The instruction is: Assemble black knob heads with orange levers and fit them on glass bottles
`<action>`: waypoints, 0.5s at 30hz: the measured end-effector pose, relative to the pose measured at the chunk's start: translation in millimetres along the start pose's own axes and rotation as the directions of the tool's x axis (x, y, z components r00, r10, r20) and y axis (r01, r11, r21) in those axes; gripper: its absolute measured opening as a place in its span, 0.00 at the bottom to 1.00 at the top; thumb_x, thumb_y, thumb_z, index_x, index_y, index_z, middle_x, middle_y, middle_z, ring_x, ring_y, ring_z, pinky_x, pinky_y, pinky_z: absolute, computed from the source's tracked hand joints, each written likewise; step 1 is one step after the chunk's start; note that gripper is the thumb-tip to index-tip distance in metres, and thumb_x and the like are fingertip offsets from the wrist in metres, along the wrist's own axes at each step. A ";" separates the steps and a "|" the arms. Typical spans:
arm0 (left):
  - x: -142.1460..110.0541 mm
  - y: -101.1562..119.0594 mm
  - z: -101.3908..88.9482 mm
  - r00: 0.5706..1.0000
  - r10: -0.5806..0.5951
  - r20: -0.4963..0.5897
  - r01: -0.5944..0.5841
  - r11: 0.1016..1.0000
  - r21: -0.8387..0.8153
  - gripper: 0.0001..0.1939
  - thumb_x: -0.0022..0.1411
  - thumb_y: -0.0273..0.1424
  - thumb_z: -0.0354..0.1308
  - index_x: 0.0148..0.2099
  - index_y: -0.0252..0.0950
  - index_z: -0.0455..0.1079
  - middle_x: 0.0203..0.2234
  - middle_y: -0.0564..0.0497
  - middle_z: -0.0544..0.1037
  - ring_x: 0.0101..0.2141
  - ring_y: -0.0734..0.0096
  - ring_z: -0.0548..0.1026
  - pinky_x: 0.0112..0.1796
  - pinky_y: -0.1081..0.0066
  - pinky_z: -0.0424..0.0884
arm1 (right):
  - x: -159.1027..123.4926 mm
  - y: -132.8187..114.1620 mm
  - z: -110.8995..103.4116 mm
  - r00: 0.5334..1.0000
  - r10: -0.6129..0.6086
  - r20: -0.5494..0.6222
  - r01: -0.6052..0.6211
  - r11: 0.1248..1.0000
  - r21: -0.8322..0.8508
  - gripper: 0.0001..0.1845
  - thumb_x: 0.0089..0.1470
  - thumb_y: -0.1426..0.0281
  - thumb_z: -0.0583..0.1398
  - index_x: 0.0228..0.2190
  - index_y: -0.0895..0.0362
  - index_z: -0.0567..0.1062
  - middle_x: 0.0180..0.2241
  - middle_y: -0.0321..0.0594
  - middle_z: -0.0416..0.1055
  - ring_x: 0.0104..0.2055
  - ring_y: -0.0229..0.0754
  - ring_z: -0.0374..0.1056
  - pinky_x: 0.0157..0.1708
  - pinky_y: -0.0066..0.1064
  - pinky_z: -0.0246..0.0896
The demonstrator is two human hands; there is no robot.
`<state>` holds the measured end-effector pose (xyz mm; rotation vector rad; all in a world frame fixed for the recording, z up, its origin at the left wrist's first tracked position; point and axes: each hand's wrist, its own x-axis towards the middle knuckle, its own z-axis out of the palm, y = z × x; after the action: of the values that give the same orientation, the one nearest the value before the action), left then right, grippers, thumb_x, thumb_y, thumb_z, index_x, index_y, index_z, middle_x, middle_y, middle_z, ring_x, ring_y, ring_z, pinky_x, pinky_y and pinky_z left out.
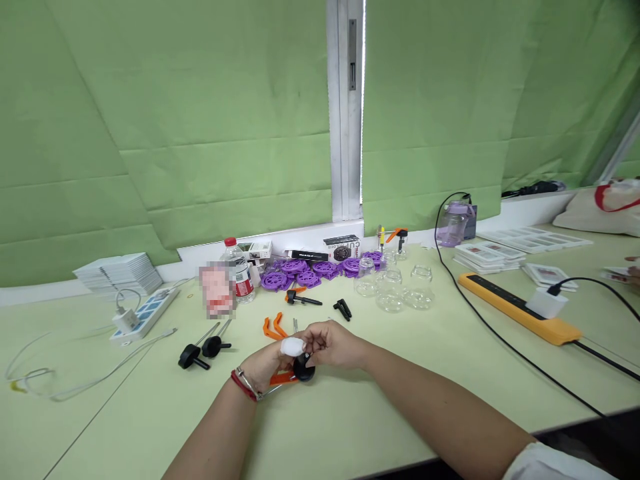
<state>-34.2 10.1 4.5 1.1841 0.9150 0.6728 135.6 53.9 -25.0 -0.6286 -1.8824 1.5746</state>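
In front of me, my left hand (pixel 265 369) is closed around a black round lid (pixel 303 371), from which an orange lever (pixel 283 379) and a thin metal rod (pixel 273 391) stick out. A white covering (pixel 293 347) sits on the left thumb. My right hand (pixel 333 343) pinches the same lid from the right side; its fingertips partly hide it. Just beyond the hands lie loose orange levers (pixel 274 327). Two black lids with rods (pixel 190 356) rest to the left. Farther back are a black part with an orange lever (pixel 303 298) and small black pieces (pixel 343 309).
Clear glass jars (pixel 390 293) stand behind, beside purple plastic discs (pixel 295 272) and a water bottle (pixel 243 277). A white power strip (pixel 150 313) lies left, an orange one (pixel 520 310) right, with a black cable crossing. Another person's hand (pixel 634 273) shows at the right edge.
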 end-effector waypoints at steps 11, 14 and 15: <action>-0.4 0.9 0.9 0.999 -0.008 0.040 0.008 1.000 0.014 0.11 0.46 0.38 0.56 0.31 0.37 0.63 0.25 0.55 0.64 0.28 0.72 0.61 0.32 0.70 0.56 | -0.8 -0.9 -0.3 1.000 0.016 0.012 -0.016 1.000 0.000 0.13 0.33 0.71 0.68 0.24 0.60 0.71 0.22 0.30 0.64 0.23 0.30 0.57 0.24 0.24 0.52; -0.6 0.3 0.3 0.999 -0.001 0.042 0.000 1.000 0.018 0.11 0.47 0.39 0.55 0.31 0.37 0.63 0.24 0.55 0.64 0.27 0.72 0.61 0.31 0.70 0.56 | -0.9 -0.9 0.2 1.000 0.020 -0.009 -0.020 1.000 0.001 0.13 0.33 0.70 0.69 0.24 0.60 0.71 0.22 0.31 0.65 0.23 0.30 0.57 0.25 0.24 0.53; -0.7 0.3 0.3 0.999 0.002 0.039 -0.003 1.000 0.021 0.12 0.47 0.39 0.55 0.31 0.37 0.63 0.24 0.55 0.64 0.27 0.72 0.61 0.31 0.70 0.55 | -0.9 -1.1 0.4 1.000 0.022 -0.010 -0.022 1.000 0.002 0.14 0.33 0.70 0.69 0.24 0.60 0.71 0.22 0.31 0.65 0.24 0.30 0.58 0.25 0.25 0.54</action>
<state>-34.3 9.4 5.0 1.2134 0.8894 0.6413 136.0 52.8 -24.1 -0.6568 -1.8730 1.5838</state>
